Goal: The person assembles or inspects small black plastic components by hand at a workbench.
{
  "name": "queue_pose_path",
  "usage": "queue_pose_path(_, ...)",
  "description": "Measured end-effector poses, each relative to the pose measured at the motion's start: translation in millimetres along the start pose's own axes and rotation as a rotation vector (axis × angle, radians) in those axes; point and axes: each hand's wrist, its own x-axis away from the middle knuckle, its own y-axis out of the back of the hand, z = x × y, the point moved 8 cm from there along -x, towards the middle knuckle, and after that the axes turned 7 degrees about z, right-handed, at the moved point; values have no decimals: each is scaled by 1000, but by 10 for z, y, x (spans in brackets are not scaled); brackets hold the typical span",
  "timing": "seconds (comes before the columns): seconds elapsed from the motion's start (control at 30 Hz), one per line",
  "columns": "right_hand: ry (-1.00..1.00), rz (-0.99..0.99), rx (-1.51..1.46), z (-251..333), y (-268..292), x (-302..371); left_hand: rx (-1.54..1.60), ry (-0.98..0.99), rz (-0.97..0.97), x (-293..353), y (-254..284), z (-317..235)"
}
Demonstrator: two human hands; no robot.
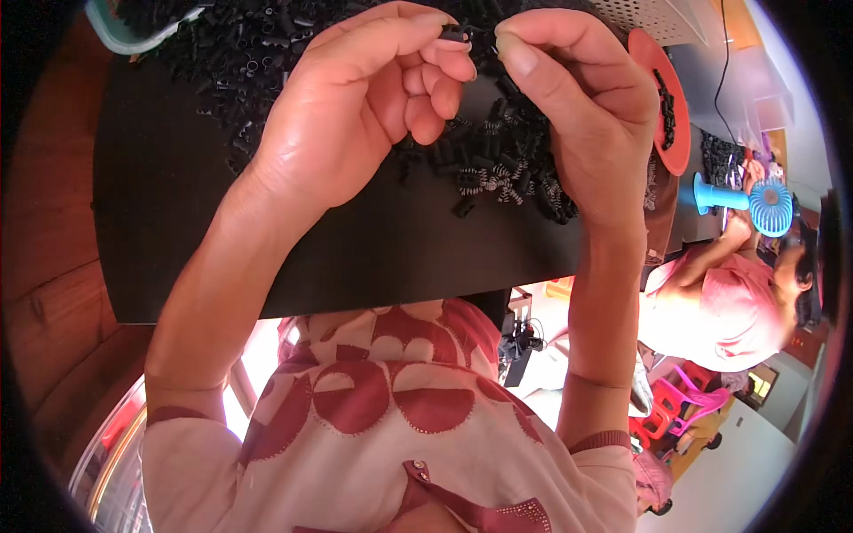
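Note:
My left hand (364,93) is raised over the far part of the dark table, thumb and forefinger pinched on a small black plastic piece (455,34); its other fingers curl loosely. Close by on the right, my right hand (591,102) pinches thumb against forefinger. Whatever lies between those tips is too small to make out. Beneath and beyond both hands spreads a heap of small black tubular pieces (253,67). Between my wrists lies a pile of black parts with small metal coil springs (493,180).
A red oval tray (678,133) with black pieces stands at the right, near a perforated pale container (653,16). A pale green tray (133,31) sits far left. Further right are a blue fan (769,209) and another person in pink (733,306). The table (178,240) has a near edge before me.

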Motion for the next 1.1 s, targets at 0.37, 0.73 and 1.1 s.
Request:
queue_pose_path(0.37, 348, -2, -60, 84, -86, -3, 51, 29, 52, -43, -163, 63)
queue_pose_path(0.73, 454, -124, 190, 237, -67, 146, 133, 69, 101, -30, -228, 119)
queue_pose_path(1.1, 754, -98, 594, 279, -178, 276, 126, 43, 146, -51, -271, 158)
